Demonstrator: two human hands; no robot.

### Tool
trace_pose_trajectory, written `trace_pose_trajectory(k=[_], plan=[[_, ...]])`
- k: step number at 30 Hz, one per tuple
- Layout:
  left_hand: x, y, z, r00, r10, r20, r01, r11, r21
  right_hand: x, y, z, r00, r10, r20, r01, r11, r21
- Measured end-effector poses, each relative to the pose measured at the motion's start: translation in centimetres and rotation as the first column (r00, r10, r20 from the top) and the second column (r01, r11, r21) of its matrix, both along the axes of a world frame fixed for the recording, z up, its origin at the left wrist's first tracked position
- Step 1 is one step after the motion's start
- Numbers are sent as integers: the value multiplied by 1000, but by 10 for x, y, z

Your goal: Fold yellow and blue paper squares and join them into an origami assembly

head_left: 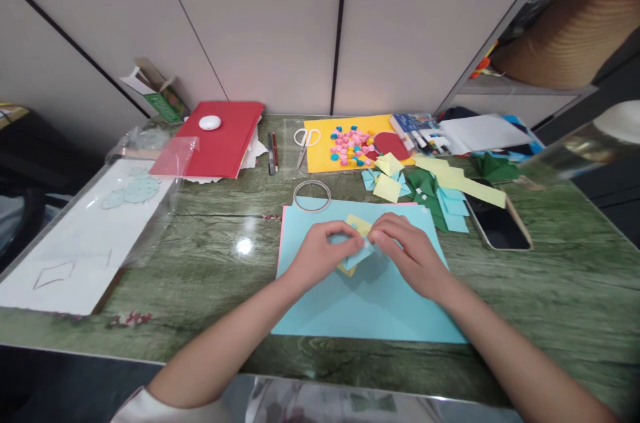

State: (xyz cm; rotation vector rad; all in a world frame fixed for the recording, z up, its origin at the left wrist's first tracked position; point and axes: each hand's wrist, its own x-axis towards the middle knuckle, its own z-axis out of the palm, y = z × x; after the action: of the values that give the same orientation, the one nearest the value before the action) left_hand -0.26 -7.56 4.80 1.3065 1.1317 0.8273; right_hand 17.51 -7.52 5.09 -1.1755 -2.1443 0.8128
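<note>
Over a light blue paper sheet point(380, 313), a small folded paper piece point(358, 259) in yellow and light blue is held up between both hands. My left hand point(323, 253) pinches its left side between thumb and fingers. The fingers of my right hand point(413, 251) are closed at its right edge, where a tiny whitish bit shows; their tips partly hide the paper. Just beyond the left hand lies a thin ring point(311, 210), like a nearly used-up tape roll. Folded yellow and blue pieces point(387, 188) lie behind the right hand.
White scissors point(302, 155) and pens point(273, 155) lie at the back. Pink and blue bits point(350, 144) cover a yellow sheet point(316, 160). A phone point(497, 220) is on the right, near yellow strips point(483, 192). Leftward are a red folder point(220, 150) and a drawing point(75, 243).
</note>
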Motion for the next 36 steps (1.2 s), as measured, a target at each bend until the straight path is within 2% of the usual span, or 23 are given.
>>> trace_pose_trajectory(k=[4, 11, 17, 24, 36], plan=[[-1, 0, -1, 1000, -3, -4, 3, 1000, 15, 0, 1, 1, 1000, -7, 0, 7, 1000, -28], [1, -1, 1, 996, 60, -71, -59, 998, 14, -2, 1, -2, 997, -76, 14, 74, 991, 110], [0, -2, 4, 990, 30, -135, -20, 997, 71, -1, 2, -1, 998, -34, 50, 31, 998, 55], [-1, -2, 10, 987, 6, -162, 2, 999, 52, -1, 1, -3, 998, -12, 63, 9, 999, 45], [-3, 3, 1, 995, -15, -95, 17, 999, 27, -1, 1, 1, 992, 18, 129, -21, 1000, 20]])
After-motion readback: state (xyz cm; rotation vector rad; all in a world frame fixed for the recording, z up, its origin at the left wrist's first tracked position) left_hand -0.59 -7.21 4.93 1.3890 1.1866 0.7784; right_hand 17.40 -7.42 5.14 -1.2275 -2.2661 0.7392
